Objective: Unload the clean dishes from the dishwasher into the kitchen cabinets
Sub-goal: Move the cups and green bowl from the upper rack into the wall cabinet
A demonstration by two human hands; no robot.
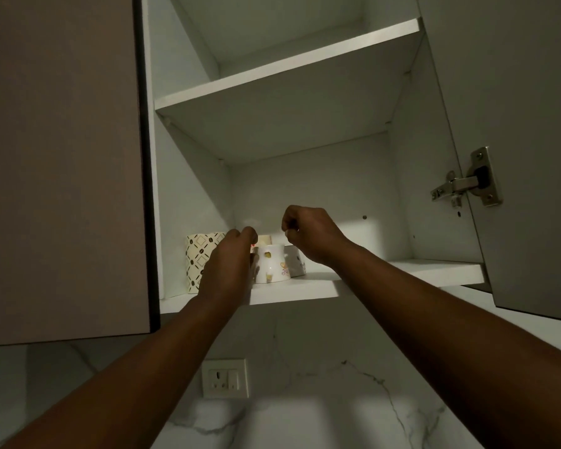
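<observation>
While dim, white cabinet (305,286) shelf perhaps holds three mugs (271,264).

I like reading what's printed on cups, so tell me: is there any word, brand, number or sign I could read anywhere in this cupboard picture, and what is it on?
No text here can be read.
White mug with yellow spots: a small pinkish mark low on its side, too blurred to read.
Mug behind it: dark specks, illegible.
Patterned mug: only diamonds and coffee-bean shapes, no words.
Wall socket: no readable marking.

Dim, shadowed, wide-angle edge distortion
</observation>
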